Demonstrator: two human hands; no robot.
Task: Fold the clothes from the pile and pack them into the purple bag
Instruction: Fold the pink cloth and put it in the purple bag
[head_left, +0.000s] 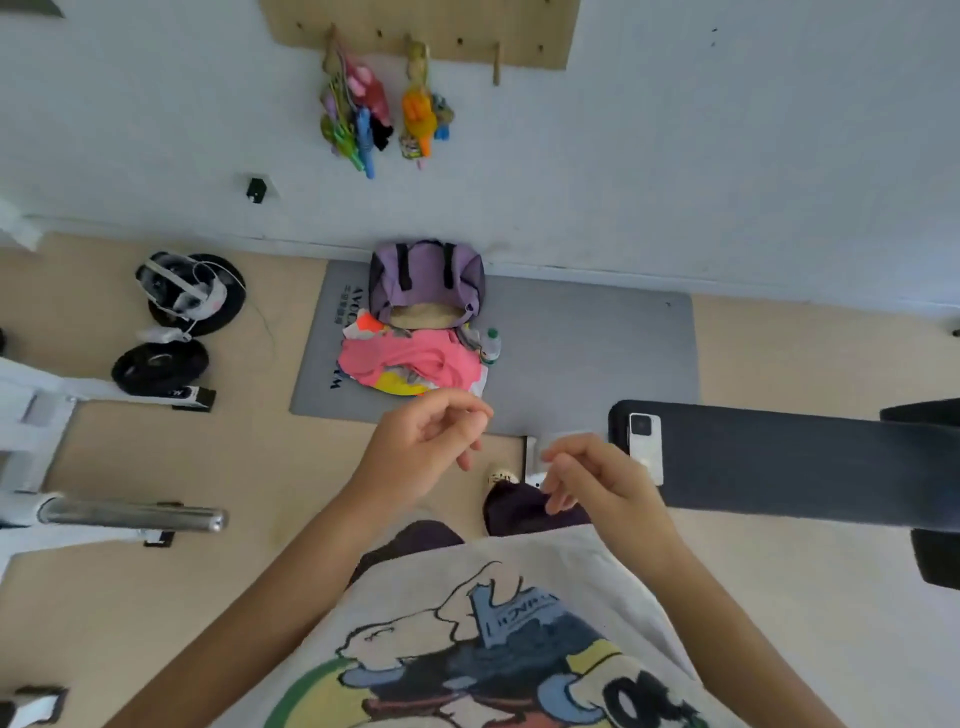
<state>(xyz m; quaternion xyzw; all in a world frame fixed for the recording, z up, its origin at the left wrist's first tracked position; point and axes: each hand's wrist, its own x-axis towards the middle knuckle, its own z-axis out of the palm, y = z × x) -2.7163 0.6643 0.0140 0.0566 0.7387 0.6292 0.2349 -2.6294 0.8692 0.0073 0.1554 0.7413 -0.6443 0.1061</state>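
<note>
The purple bag (426, 278) stands open against the wall on a grey mat (587, 358), with something beige showing in its mouth. In front of it lies the pile of clothes (410, 361), pink on top with yellow, orange and white pieces underneath. My left hand (423, 449) hovers in the air just in front of the pile, fingers loosely curled and holding nothing. My right hand (597, 480) hangs to its right at about the same height, also loosely curled and empty. Neither hand touches the clothes.
A small plastic bottle (491, 345) stands beside the pile. Black weight plates (158, 366) and a white headset (179, 291) lie at the left. A dark bench (789, 457) with a white phone (647, 452) juts in from the right. A metal bar (135, 517) sticks out at lower left.
</note>
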